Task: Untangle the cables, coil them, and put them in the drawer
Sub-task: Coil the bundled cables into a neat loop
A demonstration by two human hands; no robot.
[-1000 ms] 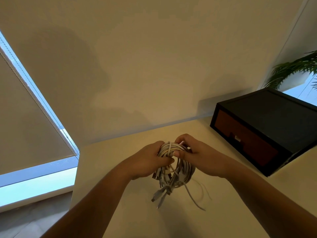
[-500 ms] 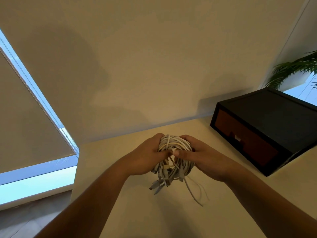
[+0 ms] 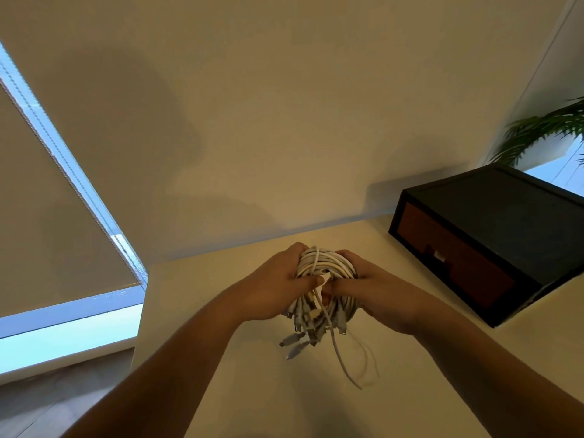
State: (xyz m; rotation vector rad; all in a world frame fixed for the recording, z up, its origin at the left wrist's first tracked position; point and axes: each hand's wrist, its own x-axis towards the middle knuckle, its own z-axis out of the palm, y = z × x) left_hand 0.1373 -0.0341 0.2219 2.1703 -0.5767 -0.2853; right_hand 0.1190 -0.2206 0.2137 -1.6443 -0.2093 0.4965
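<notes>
Cables (image 3: 327, 270) are sitting in the lower middle of the frame as one white bundle, lifted just above the table (image 3: 205, 374), and you are holding it from both sides. Your left hand (image 3: 275, 289) is curling around the bundle's left flank with the thumb pressing across the front. Your right hand (image 3: 379, 295) is clamping the right flank, its thumb meeting the left one at the middle.

Judging by the wound loops and the single strand crossing over the top, you are finishing the coiling step, not the stowing. The black box (image 3: 505, 216) at the right of the frame is showing its drawer (image 3: 455, 263) closed. The next move is therefore likely asking you to tuck in what is dangling, keep the bundle in one hand and free the other to pull the drawer open.

Counting from large to small:
- One table is carrying everything.
- One box is standing on it, with one brown drawer front showing.
- Two hands are working on one bundle.
- One loose tail (image 3: 339, 358) is trailing down towards the table.
- At least three plug ends (image 3: 292, 339) are hanging below the bundle.

How many separate cables are making up the coil, you cannot tell from here.
</notes>
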